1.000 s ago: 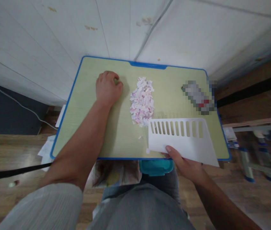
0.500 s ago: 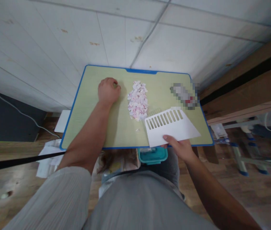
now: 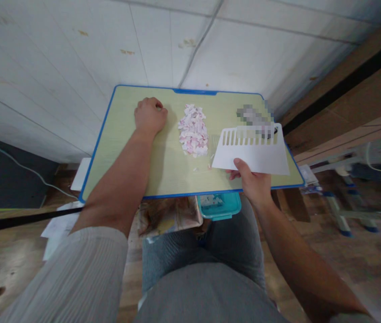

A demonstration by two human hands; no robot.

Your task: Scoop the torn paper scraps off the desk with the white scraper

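Note:
My left hand (image 3: 150,115) rests on the left half of the yellow-green tabletop (image 3: 116,148), its fingers curled in. Whatever may be inside them is hidden. My right hand (image 3: 256,179) grips the lower edge of a white flat plate with a row of slots along one edge (image 3: 251,154), thumb on top. Its slotted edge points away from me, above the right part of the table. Between my hands lies an elongated heap of small pale pink and white scraps (image 3: 193,131). A few loose bits (image 3: 196,169) lie just in front of it.
A blurred-out object (image 3: 254,117) lies at the table's back right. Below the front edge sit a turquoise container (image 3: 224,207) with pale bits in it and a brown box or bag (image 3: 170,215). A white wall (image 3: 163,54) stands behind; a wooden shelf (image 3: 355,98) borders the right.
My right hand has lifted the slotted plate and shifted it right, away from the heap, turning it more level. My left hand stays in place. The view has tilted slightly downward.

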